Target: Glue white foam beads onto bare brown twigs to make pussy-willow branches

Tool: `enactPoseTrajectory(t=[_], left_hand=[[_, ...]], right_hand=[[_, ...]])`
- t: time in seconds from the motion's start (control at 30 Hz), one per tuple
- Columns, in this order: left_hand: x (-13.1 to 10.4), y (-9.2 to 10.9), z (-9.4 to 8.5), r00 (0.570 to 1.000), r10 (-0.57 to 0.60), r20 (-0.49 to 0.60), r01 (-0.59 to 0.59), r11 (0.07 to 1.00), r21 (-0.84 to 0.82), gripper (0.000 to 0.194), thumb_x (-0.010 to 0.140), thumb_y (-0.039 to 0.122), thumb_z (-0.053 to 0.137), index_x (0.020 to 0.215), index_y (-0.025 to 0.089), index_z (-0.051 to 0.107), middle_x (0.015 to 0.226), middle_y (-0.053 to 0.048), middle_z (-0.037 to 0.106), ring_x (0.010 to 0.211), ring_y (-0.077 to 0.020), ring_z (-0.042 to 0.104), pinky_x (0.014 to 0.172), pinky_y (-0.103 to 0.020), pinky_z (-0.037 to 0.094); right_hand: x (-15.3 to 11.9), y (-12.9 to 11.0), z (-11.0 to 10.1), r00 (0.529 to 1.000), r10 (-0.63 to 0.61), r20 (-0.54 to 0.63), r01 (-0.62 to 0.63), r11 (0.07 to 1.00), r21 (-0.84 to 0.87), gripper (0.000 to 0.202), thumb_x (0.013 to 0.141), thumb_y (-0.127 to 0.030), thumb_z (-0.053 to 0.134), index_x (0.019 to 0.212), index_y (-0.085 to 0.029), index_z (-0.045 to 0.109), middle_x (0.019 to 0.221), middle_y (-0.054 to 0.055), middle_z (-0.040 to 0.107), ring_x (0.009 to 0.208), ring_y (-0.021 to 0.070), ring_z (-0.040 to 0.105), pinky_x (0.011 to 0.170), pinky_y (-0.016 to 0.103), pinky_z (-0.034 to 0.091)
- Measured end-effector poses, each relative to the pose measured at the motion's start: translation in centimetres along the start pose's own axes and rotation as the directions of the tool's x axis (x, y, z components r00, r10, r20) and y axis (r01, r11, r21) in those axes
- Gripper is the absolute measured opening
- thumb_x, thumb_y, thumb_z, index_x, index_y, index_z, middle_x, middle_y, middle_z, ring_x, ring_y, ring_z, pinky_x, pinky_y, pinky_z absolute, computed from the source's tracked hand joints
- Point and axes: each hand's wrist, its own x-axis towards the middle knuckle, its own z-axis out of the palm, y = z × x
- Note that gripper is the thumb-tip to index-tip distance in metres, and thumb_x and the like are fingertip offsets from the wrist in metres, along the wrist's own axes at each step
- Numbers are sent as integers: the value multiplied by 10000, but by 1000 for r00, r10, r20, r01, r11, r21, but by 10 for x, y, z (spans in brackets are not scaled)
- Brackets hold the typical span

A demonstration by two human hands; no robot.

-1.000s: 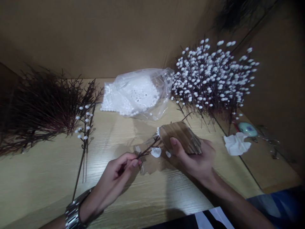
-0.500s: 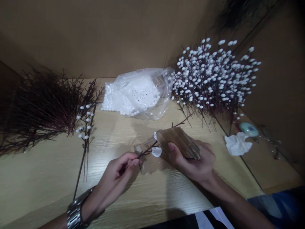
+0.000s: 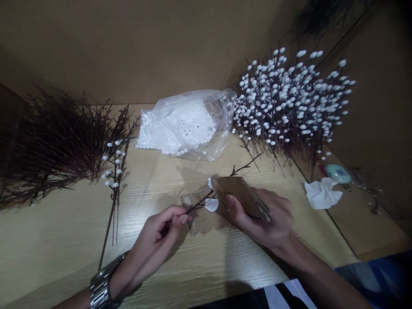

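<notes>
My left hand (image 3: 169,234) is closed in a pinch on the end of a dark brown twig (image 3: 201,201). The twig slants up to the right, passes behind a brown block that looks like layered cardboard (image 3: 240,193), and its forked tip shows beyond. Wrapped round that block, with the thumb on its face, is my right hand (image 3: 270,216). A flat white disc (image 3: 211,204) sits beside the twig, and small white beads (image 3: 210,183) show at the block's left edge. Underneath lies a ragged brown sheet (image 3: 206,225). Whether block and twig touch is hidden.
Behind my hands lies a clear plastic bag of white beads (image 3: 189,124). Bare dark branches (image 3: 61,141) are heaped at left, near a twig with white berries (image 3: 114,171). White-berried stems (image 3: 289,103), a crumpled tissue (image 3: 322,193) and a pale green oval object (image 3: 337,173) are at right.
The cardboard block has tilted, its right end dropping slightly, as my right hand shifted a little down and right. My left hand keeps its pinch on the twig in almost the same place.
</notes>
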Motion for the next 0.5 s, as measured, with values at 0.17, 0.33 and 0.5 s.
enactPoseTrajectory(t=[0.17, 0.33, 0.5], left_hand=[[-2, 2, 0, 1000, 11, -18, -11, 1000, -19, 294, 1003, 421, 486, 947, 190, 659, 785, 0, 599, 687, -143, 494, 565, -225, 347], [-4, 5, 1, 999, 25, -27, -26, 999, -28, 311, 1008, 418, 472, 902, 179, 640, 722, 15, 537, 641, -133, 434, 546, -217, 330], [-3, 4, 3, 999, 12, -36, -13, 999, -43, 306, 1004, 410, 478, 922, 171, 651, 706, 17, 512, 619, -128, 402, 527, -216, 309]], right_hand=[[0, 0, 0, 1000, -24, -21, 23, 1000, -11, 149, 841, -104, 666, 913, -231, 637, 762, -8, 742, 524, 136, 667, 482, 259, 564], [-2, -1, -2, 1000, -15, -16, 14, 998, -56, 44, 876, -173, 664, 845, -205, 660, 732, 21, 751, 535, 168, 704, 549, 261, 593], [2, 1, -4, 1000, -15, -20, 13, 997, -76, 37, 862, -196, 686, 845, -227, 677, 674, -11, 745, 472, 159, 685, 487, 242, 572]])
